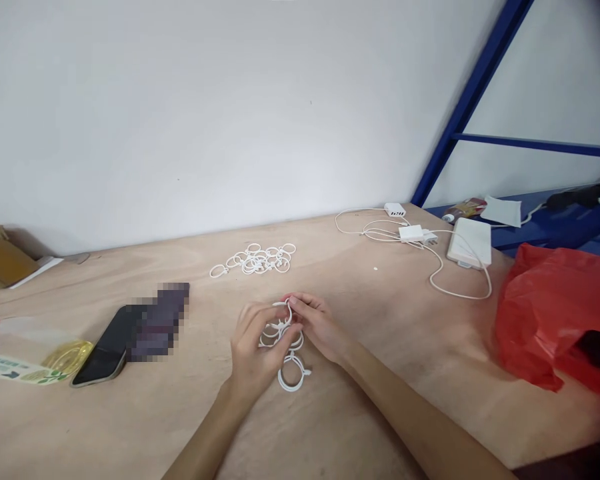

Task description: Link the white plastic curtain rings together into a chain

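Note:
Between my two hands is a white plastic ring (289,312), pinched at its upper edge. My left hand (257,343) curls around its left side, fingers closed on it. From the right, the thumb and fingers of my right hand (320,323) grip the same ring near the top. Just below and partly behind my left fingers lie several more white rings (291,373), each with a small tab. Farther back on the wooden table (370,400) is a loose pile of similar white rings (263,260).
Left of my hands lie a dark phone (105,347), a blurred dark item (160,327) and a clear packet with a yellow coil (67,357). White cables and a charger (411,233) stretch across the back right, beside a white box (470,241). A red plastic bag (555,307) sits at right.

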{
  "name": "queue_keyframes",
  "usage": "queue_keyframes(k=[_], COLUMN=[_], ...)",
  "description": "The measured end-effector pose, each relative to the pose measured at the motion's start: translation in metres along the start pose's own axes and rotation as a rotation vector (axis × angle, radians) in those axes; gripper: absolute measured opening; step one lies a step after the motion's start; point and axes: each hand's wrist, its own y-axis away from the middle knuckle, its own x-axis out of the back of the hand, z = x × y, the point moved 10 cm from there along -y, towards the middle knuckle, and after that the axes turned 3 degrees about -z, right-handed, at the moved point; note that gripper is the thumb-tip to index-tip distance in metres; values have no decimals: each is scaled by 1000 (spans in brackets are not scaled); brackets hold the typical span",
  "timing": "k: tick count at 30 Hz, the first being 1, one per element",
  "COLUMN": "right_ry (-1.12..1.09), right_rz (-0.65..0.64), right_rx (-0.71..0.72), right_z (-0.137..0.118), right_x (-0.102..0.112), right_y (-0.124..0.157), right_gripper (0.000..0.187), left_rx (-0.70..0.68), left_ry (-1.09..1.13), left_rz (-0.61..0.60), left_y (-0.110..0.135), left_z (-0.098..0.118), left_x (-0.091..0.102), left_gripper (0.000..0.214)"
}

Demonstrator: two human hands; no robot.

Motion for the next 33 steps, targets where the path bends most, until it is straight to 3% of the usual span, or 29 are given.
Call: queue_keyframes(k=[4,10,16,22,28,33], right_ry=[-149,-197,-205,-293,-279,-246], right_rz=[-58,-136,-136,-205,-189,-92], right_rx=[-83,-108,-142,-157,-140,-116], right_z=[1,5,7,9,9,6], right_x=[-6,-14,-13,-19,-20,-16], right_y=[3,3,5,5,6,7], right_gripper=[25,23,24,26,28,24], left_rx=[47,45,286,277,343,423], left_ry=[-139,-16,77,60,183,258], left_rz=[49,-86,-189,-166,-198,-218], left_y=[-1,1,9,13,17,16], left_z=[-5,-6,-25,-20,-22,-28], left_x=[8,-4,-20,-21,-27,-28], left_gripper=[43,18,34,31,30,26])
